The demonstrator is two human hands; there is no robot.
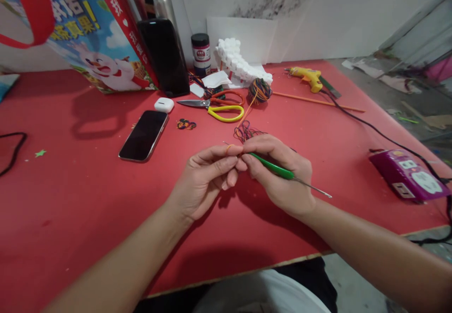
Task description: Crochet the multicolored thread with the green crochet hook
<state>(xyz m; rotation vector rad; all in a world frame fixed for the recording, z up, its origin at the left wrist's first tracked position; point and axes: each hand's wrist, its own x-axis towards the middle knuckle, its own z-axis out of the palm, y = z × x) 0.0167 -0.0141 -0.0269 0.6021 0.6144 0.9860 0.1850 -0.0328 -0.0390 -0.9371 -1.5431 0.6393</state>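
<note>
My right hand [282, 172] is closed around a crochet hook [275, 166] with a green handle; one metal end sticks out past the palm to the lower right. Close against it, my left hand [208, 176] pinches multicoloured yarn, and an orange strand [230, 147] loops over its index finger. The fingertips of both hands meet and hide most of the work between them. Just beyond lies a loose tangle of dark yarn [247, 132], with an orange strand running back to the yarn ball [260, 90].
Scissors [226, 113], a phone [144, 136], an earbud case [164, 105] and a small yarn piece [186, 124] lie on the red table [88, 219]. Another phone [164, 56] leans by a gift bag [102, 35]. At right are a glue gun [310, 78] and a purple power box [409, 174].
</note>
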